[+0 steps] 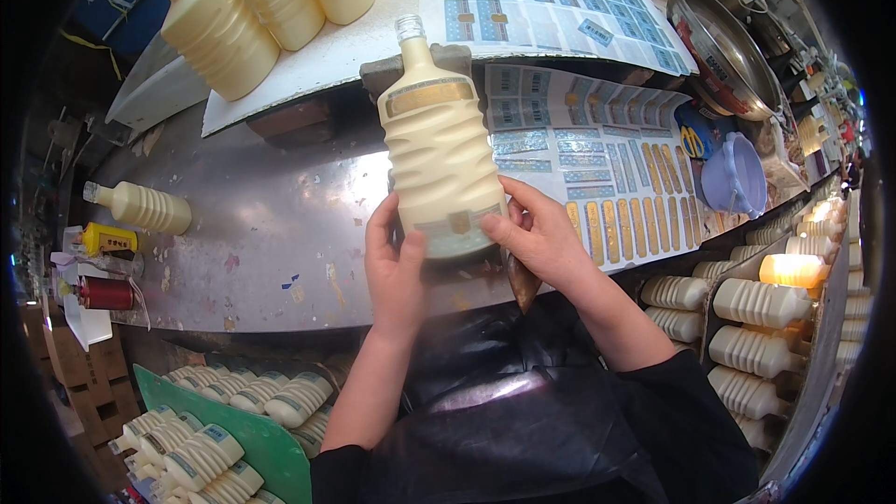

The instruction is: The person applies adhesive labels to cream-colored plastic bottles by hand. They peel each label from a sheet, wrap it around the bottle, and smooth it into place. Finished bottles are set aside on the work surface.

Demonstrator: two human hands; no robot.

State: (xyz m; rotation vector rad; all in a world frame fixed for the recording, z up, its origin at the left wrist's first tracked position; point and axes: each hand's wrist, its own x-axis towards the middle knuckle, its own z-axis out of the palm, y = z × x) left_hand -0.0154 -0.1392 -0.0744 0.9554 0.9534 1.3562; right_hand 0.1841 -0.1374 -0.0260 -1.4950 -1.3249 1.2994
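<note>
A cream bottle (441,154) with a wavy body and a clear threaded neck leans away from me, its neck against a grey block (373,75). A gold label (429,97) runs across its shoulder, and a blue-grey label (434,224) with a gold patch crosses its lower front. My left hand (396,247) grips the lower left side, thumb in front. From the right, my right hand (541,229) holds the bottle with its thumb on the lower label's end. Below that palm, a brown pointed piece (523,285) hangs down; its kind is unclear.
Sheets of gold and blue labels (625,224) lie right of the bottle, beside yellow-handled scissors (692,142) and a lilac bucket (735,175). Cream bottles (280,0) stand on the white board; another bottle (149,208) lies at left. Racked bottles (756,303) line the right.
</note>
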